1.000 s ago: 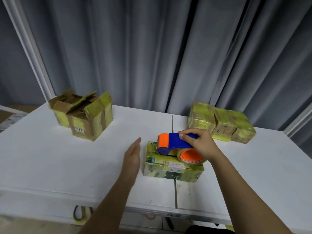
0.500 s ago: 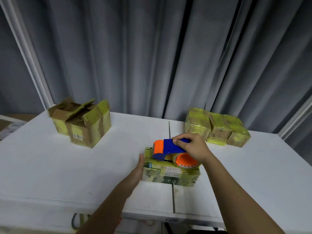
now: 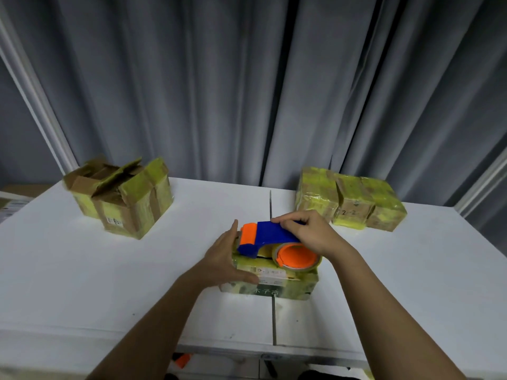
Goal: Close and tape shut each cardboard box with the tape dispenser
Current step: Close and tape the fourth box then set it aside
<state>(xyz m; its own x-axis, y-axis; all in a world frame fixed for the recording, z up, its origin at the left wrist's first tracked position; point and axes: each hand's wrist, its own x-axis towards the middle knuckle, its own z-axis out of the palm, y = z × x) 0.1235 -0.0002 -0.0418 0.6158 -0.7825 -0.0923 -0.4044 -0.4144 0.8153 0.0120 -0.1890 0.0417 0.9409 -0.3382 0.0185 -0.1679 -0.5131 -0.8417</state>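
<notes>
A low, closed cardboard box (image 3: 285, 283) wrapped in yellow-green tape lies at the middle of the white table (image 3: 82, 270). On its top sits the blue and orange tape dispenser (image 3: 270, 238), gripped from the right by my right hand (image 3: 310, 234). My left hand (image 3: 225, 256) holds the box's left end, fingers straight along its far side and thumb laid on its near face. At the back left stands a taller box (image 3: 123, 198) with its flaps open. Two taped boxes (image 3: 348, 198) sit side by side at the back right.
Grey curtains hang right behind the table. A seam (image 3: 273, 319) runs front to back through the tabletop under the middle box. Something orange (image 3: 182, 360) shows below the table's front edge.
My left hand has come in from the left and now holds the middle box's left end. The right hand has kept the dispenser on the box top.
</notes>
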